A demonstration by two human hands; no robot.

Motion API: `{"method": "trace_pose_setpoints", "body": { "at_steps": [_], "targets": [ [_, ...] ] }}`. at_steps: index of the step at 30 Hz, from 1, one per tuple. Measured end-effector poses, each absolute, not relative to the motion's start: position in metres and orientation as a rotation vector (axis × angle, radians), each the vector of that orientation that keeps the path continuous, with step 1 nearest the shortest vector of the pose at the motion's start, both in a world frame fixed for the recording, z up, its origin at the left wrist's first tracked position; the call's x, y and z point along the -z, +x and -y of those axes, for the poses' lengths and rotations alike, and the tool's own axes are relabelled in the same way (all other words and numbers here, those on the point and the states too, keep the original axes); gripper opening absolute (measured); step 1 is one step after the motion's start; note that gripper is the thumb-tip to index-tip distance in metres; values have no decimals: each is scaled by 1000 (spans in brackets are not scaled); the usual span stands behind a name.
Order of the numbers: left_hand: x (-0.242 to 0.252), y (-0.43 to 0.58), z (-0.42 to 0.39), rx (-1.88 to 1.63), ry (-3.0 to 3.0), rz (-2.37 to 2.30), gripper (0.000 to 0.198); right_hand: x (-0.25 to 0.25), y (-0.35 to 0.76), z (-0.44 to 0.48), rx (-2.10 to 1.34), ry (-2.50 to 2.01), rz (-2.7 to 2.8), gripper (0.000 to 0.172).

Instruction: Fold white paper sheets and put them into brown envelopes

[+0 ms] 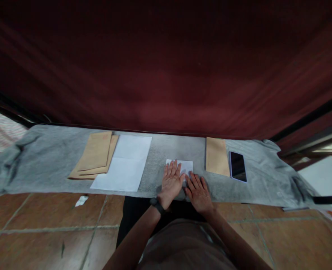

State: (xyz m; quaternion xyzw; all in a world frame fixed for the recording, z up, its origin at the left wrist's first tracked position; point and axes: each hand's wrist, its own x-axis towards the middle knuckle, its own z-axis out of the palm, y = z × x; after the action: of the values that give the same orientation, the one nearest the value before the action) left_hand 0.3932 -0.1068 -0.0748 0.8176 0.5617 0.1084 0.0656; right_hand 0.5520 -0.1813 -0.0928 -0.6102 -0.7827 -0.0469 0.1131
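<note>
A small white piece of paper (186, 166), seemingly folded, lies on the grey cloth in front of me. My left hand (171, 182) rests flat on its left part, fingers stretched out and a dark watch on the wrist. At its lower right corner lies my right hand (199, 192), palm down with fingers spread. The two thumbs nearly meet over the paper, and much of it is hidden under the hands. To the left lie white sheets (126, 165) with a crease across them, beside several overlapping brown envelopes (97, 152).
One brown envelope (217, 155) lies right of my hands, with a phone (238, 167) beside it. Grey cloth (53, 157) covers the narrow surface. A dark red curtain (166, 75) hangs behind it. A scrap of white paper (82, 200) is on the tiled floor (56, 243).
</note>
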Motion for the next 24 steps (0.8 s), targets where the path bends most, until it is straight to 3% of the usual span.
{"method": "trace_pose_setpoints", "body": {
  "at_steps": [14,24],
  "targets": [
    [97,356,119,-421,2464,-1792,61,93,552,183,78,-1782,2266,51],
    [95,359,120,-392,2477,-1819,62,78,560,130,-49,-1784,2181,40]
  ]
}}
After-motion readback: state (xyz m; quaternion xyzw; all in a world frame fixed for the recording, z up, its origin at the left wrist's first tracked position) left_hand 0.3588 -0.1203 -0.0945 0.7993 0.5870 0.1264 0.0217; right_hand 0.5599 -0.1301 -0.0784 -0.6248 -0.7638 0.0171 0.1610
